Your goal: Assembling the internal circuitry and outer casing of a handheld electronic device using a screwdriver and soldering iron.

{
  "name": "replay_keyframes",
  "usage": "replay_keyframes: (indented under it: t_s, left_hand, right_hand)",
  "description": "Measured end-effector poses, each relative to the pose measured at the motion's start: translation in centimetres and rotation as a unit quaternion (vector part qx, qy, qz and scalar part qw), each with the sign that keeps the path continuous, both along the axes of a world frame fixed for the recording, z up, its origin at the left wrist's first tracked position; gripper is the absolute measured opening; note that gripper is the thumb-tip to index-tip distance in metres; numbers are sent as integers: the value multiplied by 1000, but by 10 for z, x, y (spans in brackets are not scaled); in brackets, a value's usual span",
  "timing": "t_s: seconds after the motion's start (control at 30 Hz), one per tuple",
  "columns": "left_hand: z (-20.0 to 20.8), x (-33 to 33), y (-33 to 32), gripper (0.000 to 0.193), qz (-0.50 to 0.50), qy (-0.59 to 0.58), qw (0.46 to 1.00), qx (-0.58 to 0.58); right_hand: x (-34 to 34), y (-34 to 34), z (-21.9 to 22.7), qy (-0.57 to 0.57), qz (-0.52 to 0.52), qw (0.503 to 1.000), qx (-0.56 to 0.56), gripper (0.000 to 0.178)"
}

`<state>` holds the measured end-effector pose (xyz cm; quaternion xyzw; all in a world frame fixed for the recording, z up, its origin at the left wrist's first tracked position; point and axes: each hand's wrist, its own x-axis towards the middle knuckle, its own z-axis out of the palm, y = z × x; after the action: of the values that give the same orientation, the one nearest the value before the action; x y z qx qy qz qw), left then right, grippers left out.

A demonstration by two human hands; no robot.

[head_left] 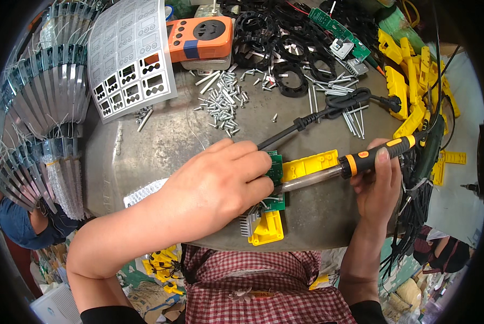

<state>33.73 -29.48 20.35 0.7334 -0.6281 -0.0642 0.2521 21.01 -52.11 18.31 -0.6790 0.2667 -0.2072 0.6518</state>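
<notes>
My right hand (379, 186) grips the black and yellow handle of a soldering iron (317, 178), its metal shaft pointing left. The iron's tip end reaches a green circuit board (277, 202), where my left hand's fingers hide the exact contact. My left hand (215, 189) is closed over the board; what its fingers pinch is hidden. A black cable (285, 132) runs up right from behind that hand. A yellow plastic housing (309, 164) lies beyond the board, and another yellow piece (269, 229) lies nearer me, beside a grey finned heat sink (250, 222).
Loose screws (225, 102) lie scattered across the metal table (155, 146). An orange meter (201, 38) and a printed label sheet (131, 59) stand at the back left. Yellow housings (409, 81) and black cables (414, 200) crowd the right. Metal strips with wires (53, 81) fill the left.
</notes>
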Motion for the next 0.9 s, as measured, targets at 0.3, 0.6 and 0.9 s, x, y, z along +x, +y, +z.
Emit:
replay_keyframes:
  t_s: [0.3,0.6,0.9]
  left_hand:
    - [3,-2,0,20,3,1,1000,26]
    - [2,-3,0,21,5,-11,1000,25]
    - [2,-4,-1,18,6,-13,999,33]
  right_hand:
    - [-1,1,2,-3,-14,1000,4,32]
    - [0,1,3,14,-26,1000,-8,31]
    - [0,-5,4,18,-48,999,6,31]
